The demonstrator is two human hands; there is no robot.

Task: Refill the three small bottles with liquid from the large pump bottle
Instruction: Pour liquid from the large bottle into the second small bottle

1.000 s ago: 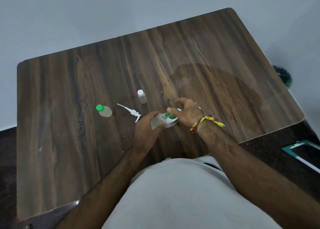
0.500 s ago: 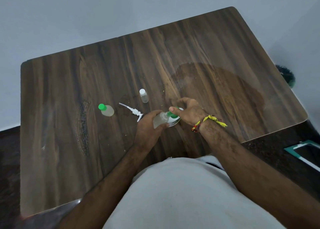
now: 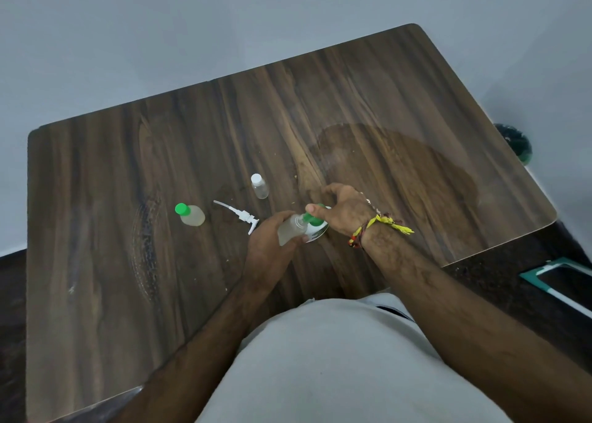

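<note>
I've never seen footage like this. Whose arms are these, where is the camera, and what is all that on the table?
There is no machine here: a person wears a camera on the head, so you look down along their own two arms at a wooden table. The pale shape at the bottom is their shirt.

The left hand grips a small clear bottle tilted on its side. The right hand, the one with the thread bracelet, pinches that bottle's green cap in its fingers. Under both hands shows part of a white and green object; I cannot tell what it is.

Lying apart on the table: a bottle with a green cap, a white pump head with its tube, and a small clear bottle with a white cap.
</note>
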